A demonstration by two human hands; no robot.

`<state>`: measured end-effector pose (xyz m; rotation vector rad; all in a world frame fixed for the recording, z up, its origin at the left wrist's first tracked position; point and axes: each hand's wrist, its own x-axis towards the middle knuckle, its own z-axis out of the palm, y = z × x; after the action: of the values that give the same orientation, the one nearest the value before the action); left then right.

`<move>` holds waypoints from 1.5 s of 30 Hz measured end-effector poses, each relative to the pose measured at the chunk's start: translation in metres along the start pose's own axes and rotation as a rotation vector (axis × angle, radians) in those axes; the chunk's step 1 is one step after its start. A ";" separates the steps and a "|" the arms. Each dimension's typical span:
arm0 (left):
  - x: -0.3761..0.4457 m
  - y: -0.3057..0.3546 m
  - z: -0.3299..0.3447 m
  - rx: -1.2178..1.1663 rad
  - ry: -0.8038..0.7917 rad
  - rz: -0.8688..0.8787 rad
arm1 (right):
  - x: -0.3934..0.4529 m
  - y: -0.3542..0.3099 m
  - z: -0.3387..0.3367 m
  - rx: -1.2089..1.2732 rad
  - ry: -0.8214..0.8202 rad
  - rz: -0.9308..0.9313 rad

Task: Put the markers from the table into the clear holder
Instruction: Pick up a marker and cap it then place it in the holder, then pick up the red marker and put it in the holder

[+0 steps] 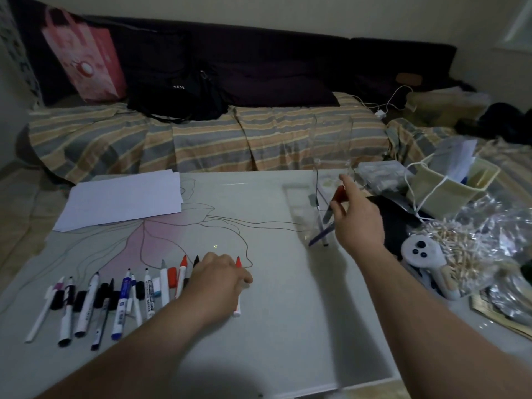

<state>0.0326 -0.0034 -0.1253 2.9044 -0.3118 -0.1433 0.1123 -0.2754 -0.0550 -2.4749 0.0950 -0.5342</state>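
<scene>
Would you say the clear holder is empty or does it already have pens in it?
Not empty. The holder stands upright with at least two dark pens leaning inside it, while the right hand holds a red marker at its rim.

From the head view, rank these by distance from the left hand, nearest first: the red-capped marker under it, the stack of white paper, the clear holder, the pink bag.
1. Red-capped marker: touching the left hand, on its right side.
2. Stack of white paper: table's far left.
3. Clear holder: far right, by the right hand.
4. Pink bag: on the bed, beyond the table.
</scene>
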 end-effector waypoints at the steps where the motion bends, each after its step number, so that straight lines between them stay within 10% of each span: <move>1: 0.000 0.001 0.004 0.044 -0.022 0.028 | 0.001 0.003 0.003 -0.089 -0.028 -0.008; 6: 0.001 0.005 0.020 0.029 -0.031 0.070 | 0.003 0.007 0.013 -0.232 -0.219 -0.059; 12: 0.005 -0.009 -0.006 -0.003 0.112 -0.060 | -0.023 -0.018 0.023 -0.185 -0.046 -0.183; 21: 0.001 -0.029 -0.019 0.012 0.071 -0.216 | -0.099 -0.070 0.084 -0.173 -0.959 -0.395; 45: -0.013 0.014 0.019 0.213 0.014 0.105 | -0.076 -0.032 0.061 -0.281 -0.840 0.089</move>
<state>0.0147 -0.0176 -0.1394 3.0874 -0.5058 -0.0773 0.0655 -0.2023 -0.1085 -2.7390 -0.0621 0.6117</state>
